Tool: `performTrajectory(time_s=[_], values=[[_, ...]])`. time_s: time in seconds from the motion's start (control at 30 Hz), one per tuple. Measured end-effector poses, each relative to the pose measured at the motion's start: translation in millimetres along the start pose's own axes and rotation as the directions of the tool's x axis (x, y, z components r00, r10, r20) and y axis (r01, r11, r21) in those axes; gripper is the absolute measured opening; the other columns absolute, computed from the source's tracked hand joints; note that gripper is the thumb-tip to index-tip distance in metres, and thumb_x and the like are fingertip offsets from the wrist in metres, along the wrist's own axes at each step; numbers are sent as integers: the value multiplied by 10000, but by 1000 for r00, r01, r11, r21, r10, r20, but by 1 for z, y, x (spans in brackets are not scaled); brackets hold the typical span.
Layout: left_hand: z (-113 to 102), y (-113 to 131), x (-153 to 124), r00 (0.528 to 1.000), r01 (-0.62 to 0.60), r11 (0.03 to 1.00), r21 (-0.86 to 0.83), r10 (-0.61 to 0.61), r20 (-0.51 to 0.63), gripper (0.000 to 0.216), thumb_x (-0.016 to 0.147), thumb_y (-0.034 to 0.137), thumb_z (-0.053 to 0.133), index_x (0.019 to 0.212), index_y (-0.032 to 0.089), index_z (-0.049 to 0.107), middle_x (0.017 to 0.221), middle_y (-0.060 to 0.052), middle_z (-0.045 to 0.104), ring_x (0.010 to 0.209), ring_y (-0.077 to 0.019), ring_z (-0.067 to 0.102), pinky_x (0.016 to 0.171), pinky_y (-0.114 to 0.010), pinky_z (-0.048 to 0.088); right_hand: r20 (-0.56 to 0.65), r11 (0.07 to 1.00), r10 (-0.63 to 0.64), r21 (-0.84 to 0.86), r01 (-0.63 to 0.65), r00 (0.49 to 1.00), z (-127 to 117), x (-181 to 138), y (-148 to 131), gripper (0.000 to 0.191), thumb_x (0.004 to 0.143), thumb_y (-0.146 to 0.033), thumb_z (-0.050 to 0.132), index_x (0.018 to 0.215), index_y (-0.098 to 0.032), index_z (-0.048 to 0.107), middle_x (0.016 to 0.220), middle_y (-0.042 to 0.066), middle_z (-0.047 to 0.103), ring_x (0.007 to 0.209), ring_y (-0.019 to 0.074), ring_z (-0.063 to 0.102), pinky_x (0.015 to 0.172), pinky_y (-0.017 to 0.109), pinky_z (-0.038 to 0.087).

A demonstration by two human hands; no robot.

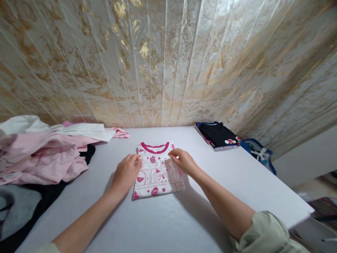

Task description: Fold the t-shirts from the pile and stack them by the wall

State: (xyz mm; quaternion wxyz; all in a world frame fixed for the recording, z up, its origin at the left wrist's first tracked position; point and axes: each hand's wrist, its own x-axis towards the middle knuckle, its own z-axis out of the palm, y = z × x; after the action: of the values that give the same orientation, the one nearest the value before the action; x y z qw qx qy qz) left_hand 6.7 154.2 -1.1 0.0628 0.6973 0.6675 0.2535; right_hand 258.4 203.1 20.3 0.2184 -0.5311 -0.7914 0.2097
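Middle of the white table [155,226]: one printed shirt [159,175], white with magenta figures and a magenta neckband, neckline toward the far side. It lies flat and compact, no sleeves spread out; folding of this piece looks nearly done, judging by the squared outline. The near hem runs a little aslant, lower at its left corner.

Left hand [127,173] at the shirt's left edge, fingers loosely bent, thumb close to the forefinger. Right hand [183,161] over the far right part of the shirt, thumb and forefinger tips drawn together. Cannot tell whether either one has cloth between its fingertips.

Far right, near the table's edge: a neat folded stack [217,135], black garment uppermost, other layers showing along its side. Reads as finished work, well apart from the shirt. Count of pieces uncertain.

Left side: loose clothes, unfolded. Pink garment [50,154] crumpled, white garment [81,131] beyond it, black cloth [63,188] and grey cloth [22,203] on the near side. These appear to be what is left; more seems loose than folded, though overlaps hide the number.
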Motion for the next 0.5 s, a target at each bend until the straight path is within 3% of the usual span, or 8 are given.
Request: performTrajectory(time_s=[0.1, 0.17, 0.33, 0.5], values=[[-7, -13, 33, 947, 317, 948, -4, -316, 52, 253, 900, 340, 406, 939, 219, 625, 1013, -63, 718, 937, -228, 656, 808, -325, 467, -115, 954, 300, 28, -299, 947, -6, 34, 21, 189, 867, -218, 514, 950, -187, 681, 943, 52, 719, 871, 169, 637, 724, 243, 432], [-5, -18, 45, 909, 405, 914, 3, -403, 107, 221, 882, 350, 440, 875, 230, 625, 987, -47, 733, 915, -236, 667, 790, -332, 454, -94, 925, 380, 44, -378, 920, 1, 47, 33, 176, 863, -255, 527, 902, -160, 670, 850, 58, 712, 779, 161, 633, 650, 233, 409], [6, -16, 43, 915, 395, 919, -18, -391, 95, 230, 884, 413, 461, 820, 270, 630, 927, 26, 745, 959, -216, 666, 878, -337, 386, -135, 925, 378, 111, -365, 916, 26, 49, 47, 229, 892, -386, 497, 889, -186, 609, 826, 32, 688, 715, 143, 609, 591, 225, 379], [9, -9, 38, 922, 387, 916, -103, -384, 48, 165, 840, 414, 543, 877, 282, 635, 818, 63, 732, 869, -166, 674, 846, -279, 376, -175, 936, 342, 145, -319, 923, 29, 44, 42, 199, 858, -417, 539, 847, -220, 563, 810, 2, 669, 727, 143, 597, 612, 229, 376]])
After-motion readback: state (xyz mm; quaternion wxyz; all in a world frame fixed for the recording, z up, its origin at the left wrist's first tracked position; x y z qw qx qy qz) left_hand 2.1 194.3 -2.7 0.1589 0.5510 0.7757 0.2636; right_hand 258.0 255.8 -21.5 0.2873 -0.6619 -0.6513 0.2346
